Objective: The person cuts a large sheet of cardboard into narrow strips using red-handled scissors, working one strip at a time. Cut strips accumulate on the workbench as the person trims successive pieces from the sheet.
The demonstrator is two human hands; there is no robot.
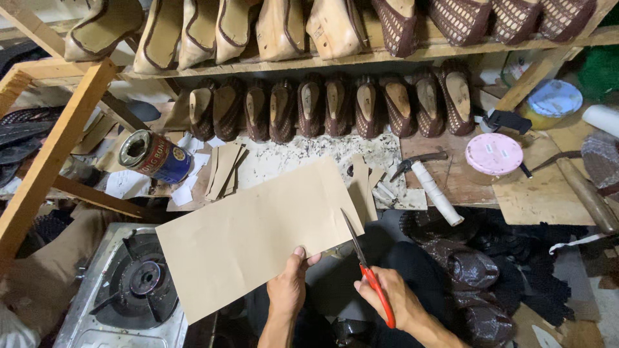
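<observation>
Scissors meeting cardboard

Left hand [287, 288] pinches a large tan cardboard sheet [251, 235]; right hand [391, 299] grips red-handled steel scissors [366, 267], blades touching its edge.

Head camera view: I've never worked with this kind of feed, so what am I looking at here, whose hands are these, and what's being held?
This single picture comes from a camera worn on a person's head, looking down at their own two bare hands. The left hand grips the lower edge of a large tan cardboard sheet. The right hand holds red-handled scissors, blades at the sheet's right edge. Beyond is a cluttered workbench with cut card strips, a tin can on its side, a hammer and a pink round lid. Shelves behind hold rows of shoe lasts with woven uppers. A gas burner sits lower left.
</observation>
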